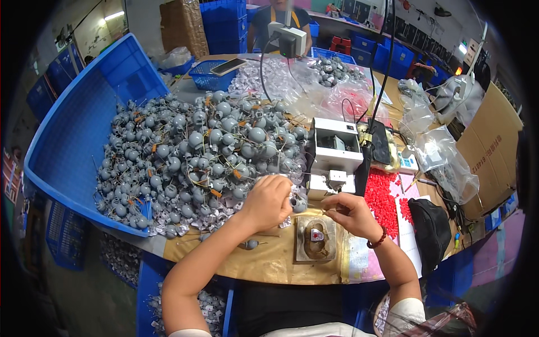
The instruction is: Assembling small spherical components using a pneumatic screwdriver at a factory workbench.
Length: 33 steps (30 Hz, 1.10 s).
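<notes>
My left hand (268,201) is closed at the near right edge of a large heap of grey ball-shaped parts with thin wires (196,146). One grey ball-shaped part (300,204) shows right at its fingertips and seems held there. My right hand (353,214) faces it, thumb and fingers pinched together; what sits between them is too small to make out. Just below both hands stands a square metal block fixture (301,255), with a small white piece with a red centre (317,235) in its hollow. Behind the hands is a small white machine (337,147).
A tilted blue bin (73,132) spills the heap from the left. Red small pieces (382,202), a black pouch (431,227) and a cardboard box (491,151) lie right. Dark cables (386,67) hang down. Across the table is another person (278,25); a phone (228,67) rests on a blue basket (210,80).
</notes>
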Each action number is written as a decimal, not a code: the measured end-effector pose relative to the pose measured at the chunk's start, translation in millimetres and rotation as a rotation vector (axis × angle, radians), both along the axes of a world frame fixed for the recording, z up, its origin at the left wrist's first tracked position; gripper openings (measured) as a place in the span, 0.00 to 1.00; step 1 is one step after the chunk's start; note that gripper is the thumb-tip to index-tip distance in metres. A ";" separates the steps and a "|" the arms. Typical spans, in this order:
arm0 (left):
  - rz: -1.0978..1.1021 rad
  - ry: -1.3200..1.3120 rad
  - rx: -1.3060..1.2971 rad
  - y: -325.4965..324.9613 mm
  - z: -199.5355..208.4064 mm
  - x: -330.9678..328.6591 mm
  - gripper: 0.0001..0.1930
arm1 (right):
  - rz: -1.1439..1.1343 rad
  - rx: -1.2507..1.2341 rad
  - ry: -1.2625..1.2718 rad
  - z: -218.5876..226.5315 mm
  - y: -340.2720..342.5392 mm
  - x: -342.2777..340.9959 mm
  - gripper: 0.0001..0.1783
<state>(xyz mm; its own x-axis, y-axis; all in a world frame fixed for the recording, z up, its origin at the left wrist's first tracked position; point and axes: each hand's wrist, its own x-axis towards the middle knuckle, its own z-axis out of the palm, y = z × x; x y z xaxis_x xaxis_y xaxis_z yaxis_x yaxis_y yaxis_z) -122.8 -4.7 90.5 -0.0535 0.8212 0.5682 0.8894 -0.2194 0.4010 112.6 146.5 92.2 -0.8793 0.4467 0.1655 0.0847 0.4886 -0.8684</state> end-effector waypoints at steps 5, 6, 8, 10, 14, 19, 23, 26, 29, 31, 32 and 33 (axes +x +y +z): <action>0.017 -0.153 -0.033 -32.8 21.8 -1.0 0.07 | 0.022 0.447 -0.045 11.4 1.0 -4.8 0.15; 0.018 -0.159 -0.039 -38.1 21.3 -3.2 0.07 | 0.046 0.431 -0.089 15.9 0.5 -5.5 0.15; 0.040 -0.141 -0.040 -49.7 15.8 -4.3 0.08 | 0.125 0.287 -0.176 28.7 -1.0 -4.2 0.16; 0.081 -0.092 -0.027 -60.9 8.2 -3.5 0.09 | 0.154 0.012 -0.108 13.9 9.4 -1.9 0.16; 0.147 -0.043 -0.110 -78.5 -12.9 9.4 0.07 | 0.106 -0.616 -0.042 9.2 13.8 -14.5 0.12; -0.096 -0.079 -0.290 -90.3 -32.7 20.6 0.11 | 0.136 -0.599 -0.061 -13.3 5.0 -31.1 0.11; -0.007 -0.080 -0.288 -69.4 -35.4 22.3 0.14 | 0.137 -0.587 -0.137 -17.5 -2.5 -35.7 0.11; 0.062 0.044 -0.233 -42.3 -40.3 27.1 0.11 | 0.109 -0.576 -0.156 -16.7 -5.3 -35.9 0.10; -0.035 0.031 -0.240 -36.4 -51.2 20.2 0.09 | 0.049 -0.534 -0.069 -12.4 -12.2 -31.5 0.09; -0.039 -0.087 -0.229 -38.3 -44.9 11.9 0.07 | 0.002 -0.384 -0.047 -16.0 -11.4 -30.4 0.09; -0.042 -0.150 -0.245 -38.1 -32.8 15.2 0.06 | -0.032 -0.308 -0.042 -19.8 -10.6 -27.2 0.09; -0.038 -0.210 -0.263 -39.3 -19.8 18.1 0.06 | -0.012 -0.262 0.027 -24.2 -13.3 -29.9 0.08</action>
<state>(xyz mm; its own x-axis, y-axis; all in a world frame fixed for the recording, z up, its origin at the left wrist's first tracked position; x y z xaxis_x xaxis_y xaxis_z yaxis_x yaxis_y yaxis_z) -104.7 -44.0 70.7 -0.1132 0.9420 0.3161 0.7747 -0.1154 0.6216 82.8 133.2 68.0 -0.8705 0.4877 0.0659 0.0646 0.2459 -0.9671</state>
